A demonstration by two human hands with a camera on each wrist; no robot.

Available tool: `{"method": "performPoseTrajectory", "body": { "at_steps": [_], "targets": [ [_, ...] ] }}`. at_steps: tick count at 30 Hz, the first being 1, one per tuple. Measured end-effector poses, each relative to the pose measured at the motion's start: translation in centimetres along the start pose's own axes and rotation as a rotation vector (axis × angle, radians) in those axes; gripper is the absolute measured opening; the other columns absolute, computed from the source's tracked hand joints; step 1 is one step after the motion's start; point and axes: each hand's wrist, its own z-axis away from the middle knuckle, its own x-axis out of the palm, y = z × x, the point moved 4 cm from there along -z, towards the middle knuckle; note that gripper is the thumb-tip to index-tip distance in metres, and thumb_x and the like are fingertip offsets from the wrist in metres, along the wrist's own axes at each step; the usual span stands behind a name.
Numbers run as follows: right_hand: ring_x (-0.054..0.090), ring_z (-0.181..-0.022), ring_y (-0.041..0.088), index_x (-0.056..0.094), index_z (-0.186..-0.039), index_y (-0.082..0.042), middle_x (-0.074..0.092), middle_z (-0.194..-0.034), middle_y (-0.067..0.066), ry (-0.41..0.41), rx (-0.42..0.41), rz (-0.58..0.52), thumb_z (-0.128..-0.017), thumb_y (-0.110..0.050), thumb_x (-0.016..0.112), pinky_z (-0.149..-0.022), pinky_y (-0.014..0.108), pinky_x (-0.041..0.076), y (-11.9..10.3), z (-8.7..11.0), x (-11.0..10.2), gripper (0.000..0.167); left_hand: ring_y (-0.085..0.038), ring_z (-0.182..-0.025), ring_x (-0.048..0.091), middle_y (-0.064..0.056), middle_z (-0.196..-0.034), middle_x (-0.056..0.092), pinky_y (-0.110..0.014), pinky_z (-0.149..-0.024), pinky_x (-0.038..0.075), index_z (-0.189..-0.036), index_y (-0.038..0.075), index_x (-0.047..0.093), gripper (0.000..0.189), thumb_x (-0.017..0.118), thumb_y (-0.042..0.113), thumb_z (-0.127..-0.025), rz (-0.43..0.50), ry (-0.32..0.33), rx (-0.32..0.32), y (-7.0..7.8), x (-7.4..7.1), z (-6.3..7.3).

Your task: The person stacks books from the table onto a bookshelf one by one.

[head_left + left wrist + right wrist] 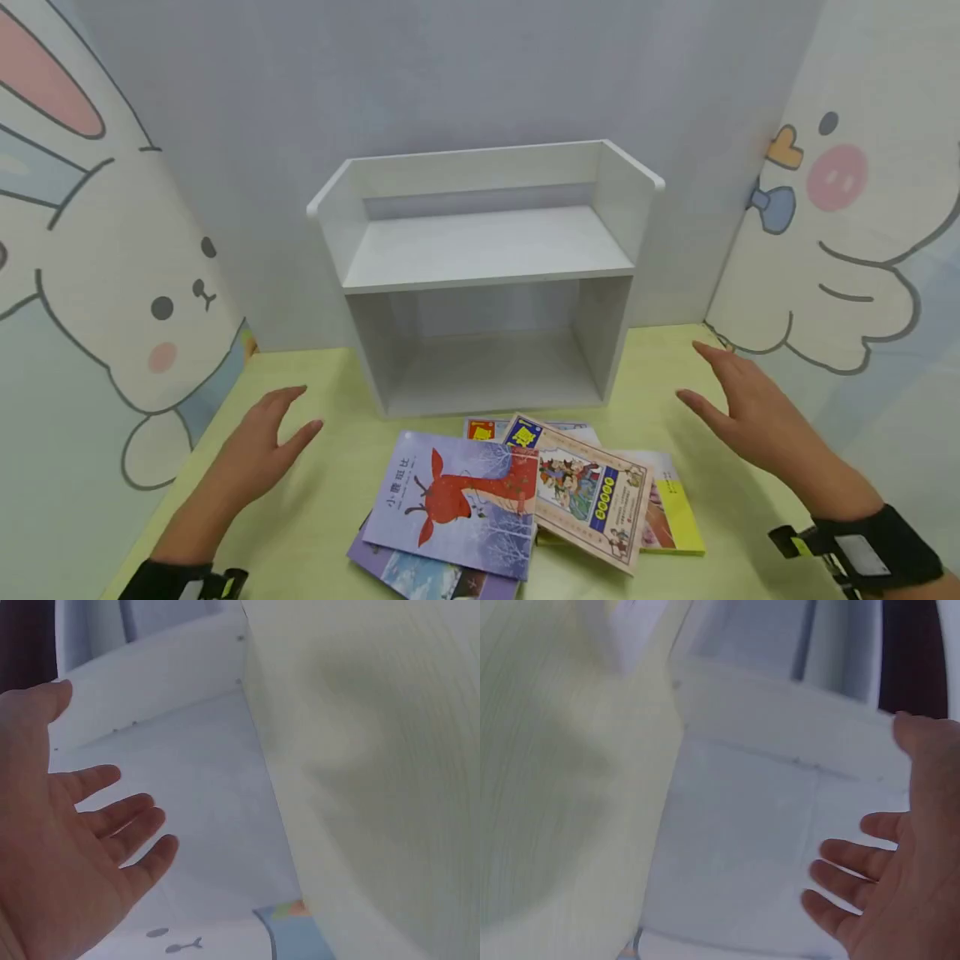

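Observation:
Both hands hover over the table with nothing in them. My left hand (251, 454) is on the left side, its fingers spread loosely and its thumb apart, as the left wrist view also shows. On the right, my right hand (757, 417) mirrors it, fingers relaxed. Between them lies a loose pile of books: a lilac book with a red deer (457, 500), a beige picture book (592, 492) overlapping it, a yellow-edged book (675, 517) on the right and a purple book (405, 571) beneath. Behind the pile stands a white two-tier shelf (487, 283), its tiers bare.
The pale yellow table (307, 517) meets a grey wall (465, 75) at the back. Side panels carry a cartoon rabbit (150, 275) on the left and a cartoon pig (847, 217) on the right. Another book (480, 429) shows partly under the beige one.

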Motion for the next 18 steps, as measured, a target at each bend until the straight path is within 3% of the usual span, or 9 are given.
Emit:
{"method": "performPoseTrajectory", "body": {
  "at_steps": [3, 6, 10, 14, 18],
  "targets": [
    [0.068, -0.121, 0.042, 0.045, -0.163, -0.001, 0.066, -0.143, 0.023, -0.114, 0.027, -0.199, -0.112, -0.035, 0.069, -0.093, 0.061, 0.059, -3.9, 0.3, 0.2, 0.066, -0.04, -0.127, 0.066, -0.02, -0.142, 0.066, -0.059, -0.102, 0.057, -0.15, -0.001, 0.06, 0.056, 0.066, 0.04, -0.113, 0.189, -0.098, -0.059, 1.7, 1.6, 0.3],
    [0.075, -0.1, 0.03, 0.052, -0.155, 0.001, 0.073, -0.124, 0.015, -0.302, 0.076, -0.49, -0.115, -0.031, 0.064, -0.081, 0.043, 0.064, -7.5, 0.9, 1.3, 0.053, -0.026, -0.11, 0.073, -0.011, -0.123, 0.074, -0.044, -0.09, 0.063, -0.138, -0.001, 0.068, 0.044, 0.068, 0.034, -0.112, 0.407, -0.238, -0.151, 3.5, 3.5, 0.7],
    [0.077, -0.097, 0.034, 0.051, -0.15, 0.01, 0.076, -0.117, 0.016, -0.562, 0.238, -0.878, -0.116, -0.03, 0.06, -0.082, 0.042, 0.065, -11.2, 1.8, 3.6, 0.052, -0.026, -0.102, 0.074, -0.012, -0.116, 0.074, -0.042, -0.086, 0.065, -0.133, -0.004, 0.068, 0.039, 0.067, 0.029, -0.112, 0.625, -0.407, -0.303, 5.6, 5.3, 1.2],
    [0.078, -0.111, 0.041, 0.042, -0.153, 0.018, 0.076, -0.125, 0.022, -0.709, 0.388, -1.12, -0.116, -0.032, 0.057, -0.092, 0.048, 0.065, -14.4, 2.8, 6.1, 0.064, -0.026, -0.101, 0.073, -0.01, -0.115, 0.074, -0.047, -0.089, 0.066, -0.134, -0.003, 0.07, 0.041, 0.066, 0.031, -0.112, 0.661, -0.502, -0.404, 6.8, 6.6, 1.5],
    [0.077, -0.116, 0.04, 0.041, -0.149, 0.02, 0.076, -0.127, 0.027, -0.749, 0.491, -1.281, -0.116, -0.033, 0.057, -0.096, 0.047, 0.064, -16.9, 3.6, 8.1, 0.064, -0.024, -0.098, 0.071, -0.008, -0.111, 0.073, -0.045, -0.087, 0.066, -0.129, -0.001, 0.073, 0.039, 0.073, 0.032, -0.109, 0.632, -0.5, -0.38, 7.3, 7.6, 1.6]
  ]
}}
